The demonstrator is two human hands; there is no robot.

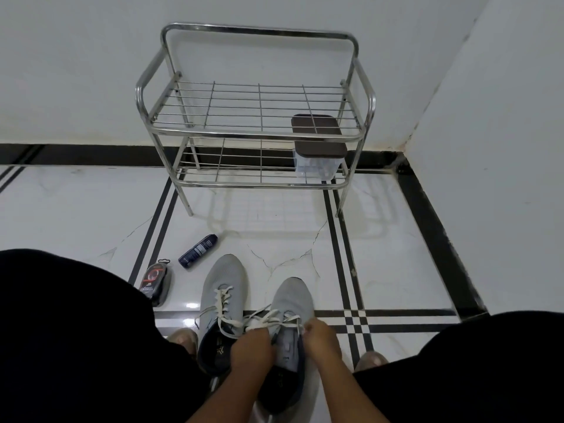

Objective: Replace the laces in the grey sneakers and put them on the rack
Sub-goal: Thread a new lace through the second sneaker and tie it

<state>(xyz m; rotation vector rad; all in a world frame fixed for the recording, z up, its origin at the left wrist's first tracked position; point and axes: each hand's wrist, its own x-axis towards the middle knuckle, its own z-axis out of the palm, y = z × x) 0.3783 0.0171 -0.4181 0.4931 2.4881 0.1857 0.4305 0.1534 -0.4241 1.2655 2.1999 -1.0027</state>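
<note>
Both sneakers stand side by side on the floor (pixel 396 270) between the person's knees, toes pointing away toward the rack (pixel 256 129). Their long axes run nearly straight from the person to the rack. The left sneaker (pixel 221 288) sits a little further forward, its white lace loose and partly threaded. The right sneaker (pixel 291 300) lies directly under both hands.

The left hand (pixel 251 349) is curled and pinches the lace (pixel 268 319) at the near eyelets of the right sneaker. The right hand (pixel 320 338) is also curled, its fingertips pinching a lace end at the sneaker's right edge. Each hand works its own side of the tongue, so the lacing appears to be in progress, not finished.

The rack stands well apart, straight ahead against the wall, with its top shelf bare. A lidded box (pixel 319 148) fills the right end of the lower shelf. A spray can (pixel 198 251) and a small packet (pixel 155 282) lie on the floor to the left of the sneakers.
</note>
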